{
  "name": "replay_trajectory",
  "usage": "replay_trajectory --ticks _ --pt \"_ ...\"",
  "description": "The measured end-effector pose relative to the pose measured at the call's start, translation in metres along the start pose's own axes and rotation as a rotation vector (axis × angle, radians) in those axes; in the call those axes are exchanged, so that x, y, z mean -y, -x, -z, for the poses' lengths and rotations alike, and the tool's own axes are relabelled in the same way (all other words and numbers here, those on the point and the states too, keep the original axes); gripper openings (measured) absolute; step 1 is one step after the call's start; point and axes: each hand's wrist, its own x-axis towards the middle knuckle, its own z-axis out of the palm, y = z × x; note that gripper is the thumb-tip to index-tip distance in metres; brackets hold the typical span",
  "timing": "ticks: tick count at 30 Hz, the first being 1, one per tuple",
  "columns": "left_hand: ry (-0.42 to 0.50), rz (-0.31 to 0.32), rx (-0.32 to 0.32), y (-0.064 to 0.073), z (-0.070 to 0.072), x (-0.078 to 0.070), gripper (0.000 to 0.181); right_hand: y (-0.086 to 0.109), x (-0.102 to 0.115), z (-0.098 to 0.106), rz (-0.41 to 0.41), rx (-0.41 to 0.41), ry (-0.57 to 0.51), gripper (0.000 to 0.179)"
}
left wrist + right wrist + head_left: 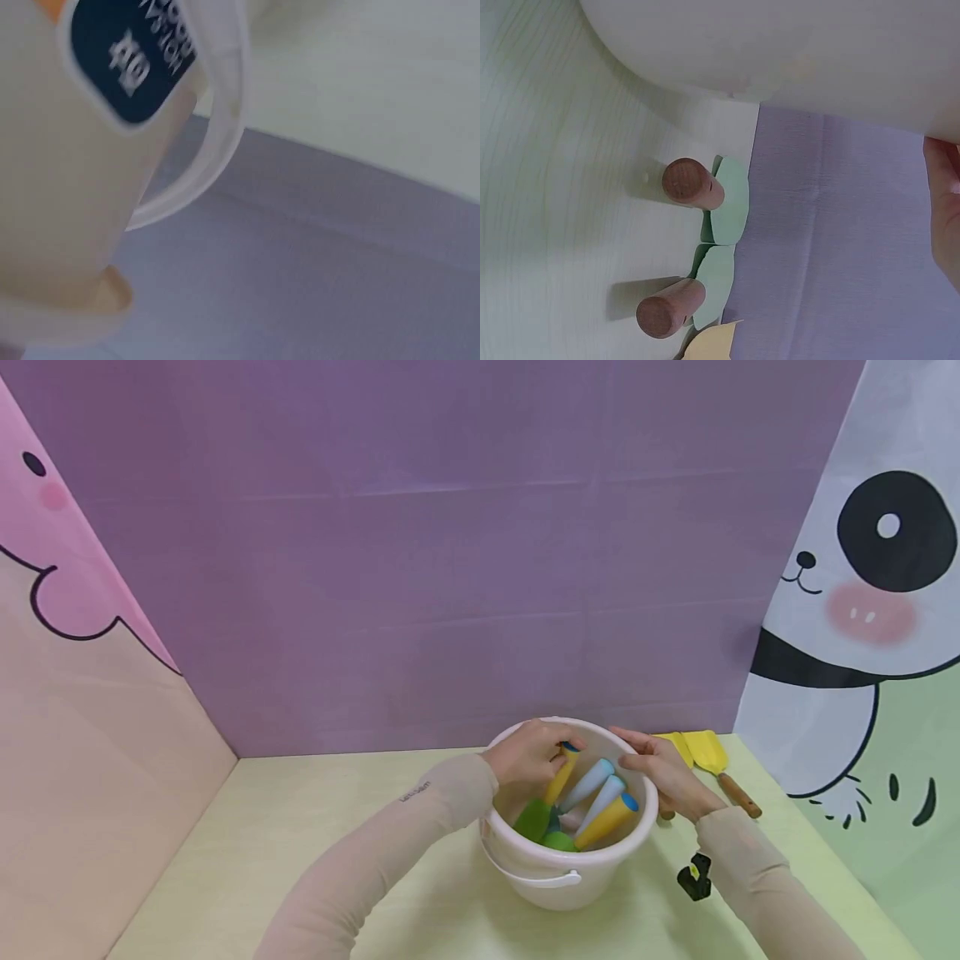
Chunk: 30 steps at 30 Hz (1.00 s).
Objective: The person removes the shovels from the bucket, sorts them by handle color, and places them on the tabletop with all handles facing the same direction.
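Note:
A white bucket (543, 878) stands on the table, its side and handle seen close in the left wrist view. My left hand (531, 752) reaches over the rim and pinches the blue-tipped yellow handle (558, 781) of a toy tool inside; a green head (532, 821) shows at its lower end. Pale blue handles (592, 783) and another yellow handle (609, 821) lean in the bucket beside it. My right hand (663, 770) holds the bucket's right rim, thumb on the inner side and fingers outside. Only its edge (946, 214) appears in the right wrist view.
Yellow toy shovels (705, 752) with wooden handles lie right of the bucket, near the back wall. In the right wrist view, wooden handles (671, 307) with pale green heads (731, 199) lie along the wall. Purple cloth (420, 635) and printed side panels enclose the table.

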Motion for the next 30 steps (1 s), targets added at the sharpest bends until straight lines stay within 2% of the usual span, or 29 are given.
replay_trajectory --ticks 4,7,9,13,18,25,30 --pt "0.012 -0.051 0.063 0.0 0.006 -0.003 0.031 0.0 -0.001 0.0 -0.003 -0.006 0.004 0.057" --pt "0.017 -0.059 0.114 -0.001 0.01 -0.006 0.031 0.0 -0.002 -0.001 -0.012 -0.009 -0.002 0.058" --pt "0.025 -0.043 0.143 -0.002 0.012 -0.007 0.029 0.0 -0.001 -0.003 -0.016 -0.017 -0.001 0.057" --pt "0.033 0.025 0.182 -0.002 0.02 -0.005 0.028 0.0 0.001 -0.005 -0.016 -0.029 0.007 0.057" --pt "0.027 0.073 0.188 0.004 0.033 0.001 0.03 0.002 0.001 -0.004 -0.02 -0.034 -0.002 0.057" --pt "0.064 0.079 0.176 0.017 0.047 0.005 0.028 0.002 0.001 -0.003 -0.026 -0.021 -0.011 0.058" --pt "0.068 0.097 0.186 0.02 0.052 0.006 0.028 0.001 0.001 -0.003 -0.023 -0.023 -0.017 0.057"
